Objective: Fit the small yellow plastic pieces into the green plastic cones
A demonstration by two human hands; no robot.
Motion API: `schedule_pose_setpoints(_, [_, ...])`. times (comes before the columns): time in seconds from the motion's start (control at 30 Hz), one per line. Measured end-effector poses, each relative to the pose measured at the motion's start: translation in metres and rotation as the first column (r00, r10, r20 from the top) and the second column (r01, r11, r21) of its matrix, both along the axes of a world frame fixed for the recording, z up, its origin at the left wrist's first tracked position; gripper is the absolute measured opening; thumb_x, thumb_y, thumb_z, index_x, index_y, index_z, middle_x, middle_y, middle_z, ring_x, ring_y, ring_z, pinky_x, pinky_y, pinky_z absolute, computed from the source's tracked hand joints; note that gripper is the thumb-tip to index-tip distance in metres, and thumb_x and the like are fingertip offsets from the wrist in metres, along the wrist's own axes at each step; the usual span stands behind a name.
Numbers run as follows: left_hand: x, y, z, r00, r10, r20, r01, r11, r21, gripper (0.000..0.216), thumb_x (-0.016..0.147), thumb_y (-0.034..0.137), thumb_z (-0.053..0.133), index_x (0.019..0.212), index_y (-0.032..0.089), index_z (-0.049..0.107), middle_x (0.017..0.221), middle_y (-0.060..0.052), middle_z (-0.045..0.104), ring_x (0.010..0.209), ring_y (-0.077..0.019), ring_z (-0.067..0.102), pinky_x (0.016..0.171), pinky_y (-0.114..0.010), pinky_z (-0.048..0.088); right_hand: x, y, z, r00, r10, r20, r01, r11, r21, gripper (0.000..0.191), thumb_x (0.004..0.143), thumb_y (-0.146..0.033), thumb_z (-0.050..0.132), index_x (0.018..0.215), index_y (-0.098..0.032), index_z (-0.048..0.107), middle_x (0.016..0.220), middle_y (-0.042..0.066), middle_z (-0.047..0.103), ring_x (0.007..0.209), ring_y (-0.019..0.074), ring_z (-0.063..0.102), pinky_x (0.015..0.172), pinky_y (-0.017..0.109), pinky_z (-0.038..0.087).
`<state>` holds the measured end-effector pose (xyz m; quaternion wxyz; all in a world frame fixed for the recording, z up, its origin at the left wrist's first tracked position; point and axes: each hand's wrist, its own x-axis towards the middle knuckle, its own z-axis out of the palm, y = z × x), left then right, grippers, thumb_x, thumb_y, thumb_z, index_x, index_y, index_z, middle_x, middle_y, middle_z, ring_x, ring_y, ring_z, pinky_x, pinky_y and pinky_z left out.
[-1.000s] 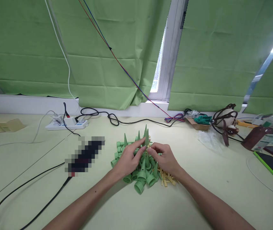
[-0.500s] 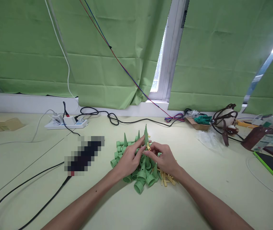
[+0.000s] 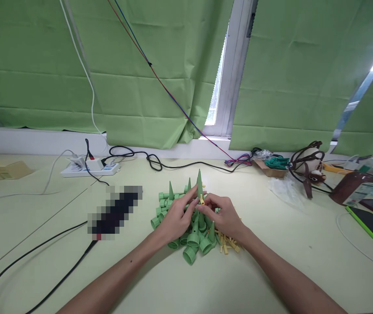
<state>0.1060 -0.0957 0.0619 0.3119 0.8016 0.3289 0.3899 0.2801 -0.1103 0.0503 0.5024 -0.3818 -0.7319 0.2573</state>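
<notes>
My left hand (image 3: 179, 214) is closed on a green plastic watering spike (image 3: 200, 179), its tip pointing up. A small yellow valve (image 3: 201, 199) sits against the side of that spike, pinched at the fingertips of my right hand (image 3: 222, 213). Whether it is fully seated in the spike cannot be made out. Beneath both hands lies a pile of similar green spikes (image 3: 193, 237), some upright, others on their sides with round sockets showing. Loose yellow valves (image 3: 228, 245) lie in a heap beside the pile, under my right wrist.
A blurred-out dark object (image 3: 116, 211) with a black cable lies to the left. Behind it is a white power strip (image 3: 90, 168). At the right are a small cardboard box (image 3: 269, 170), a brown bottle (image 3: 353, 187) and a green-edged phone (image 3: 372, 229).
The yellow valve has turned slightly and shifted a little left against the spike. Both hands stay in nearly the same place.
</notes>
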Motion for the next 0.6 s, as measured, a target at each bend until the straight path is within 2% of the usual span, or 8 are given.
schedule_pose_setpoints(0.13, [-0.0001, 0.0000, 0.0000, 1.000, -0.012, 0.012, 0.012, 1.000, -0.009, 0.053, 0.100, 0.038, 0.040, 0.150, 0.022, 0.035, 0.141, -0.008, 0.056, 0.126, -0.0249, 0.056, 0.105, -0.036, 0.047, 0.0003, -0.0001, 0.0000, 1.000, 0.002, 0.000, -0.002, 1.000, -0.001, 0.029, 0.089, -0.036, 0.060, 0.068, -0.019, 0.051, 0.059, -0.006, 0.042, 0.053, 0.0084, 0.034, 0.052, 0.023, 0.031])
schedule_pose_setpoints(0.27, [0.0004, -0.0002, 0.0010, 1.000, -0.011, 0.026, 0.011, 1.000, 0.006, 0.050, 0.100, 0.037, 0.041, 0.148, 0.022, 0.040, 0.138, -0.008, 0.058, 0.123, -0.0251, 0.058, 0.105, -0.038, 0.047, -0.0003, -0.0007, 0.0015, 1.000, -0.001, 0.002, 0.001, 1.000, -0.008, 0.028, 0.089, -0.036, 0.060, 0.069, -0.019, 0.052, 0.059, -0.006, 0.043, 0.053, 0.0085, 0.035, 0.051, 0.023, 0.031])
schedule_pose_setpoints(0.47, [0.0018, -0.0014, 0.0053, 0.997, 0.013, 0.071, -0.015, 0.999, 0.030, 0.044, 0.100, 0.036, 0.043, 0.141, 0.023, 0.046, 0.130, -0.010, 0.063, 0.112, -0.0233, 0.062, 0.096, -0.037, 0.052, -0.0005, 0.0008, 0.0037, 0.999, -0.038, 0.032, 0.038, 0.999, -0.010, 0.027, 0.091, -0.038, 0.056, 0.072, -0.019, 0.054, 0.057, -0.006, 0.041, 0.054, 0.0096, 0.034, 0.052, 0.024, 0.030])
schedule_pose_setpoints(0.6, [0.0012, -0.0003, 0.0039, 0.994, 0.098, 0.043, -0.100, 0.994, 0.053, 0.041, 0.098, 0.039, 0.046, 0.134, 0.021, 0.051, 0.121, -0.011, 0.066, 0.103, -0.0226, 0.064, 0.091, -0.038, 0.054, 0.0008, 0.0011, 0.0032, 0.996, -0.067, 0.051, 0.068, 0.997, -0.020, 0.032, 0.092, -0.040, 0.054, 0.069, -0.019, 0.052, 0.058, -0.006, 0.040, 0.054, 0.0095, 0.032, 0.052, 0.024, 0.029])
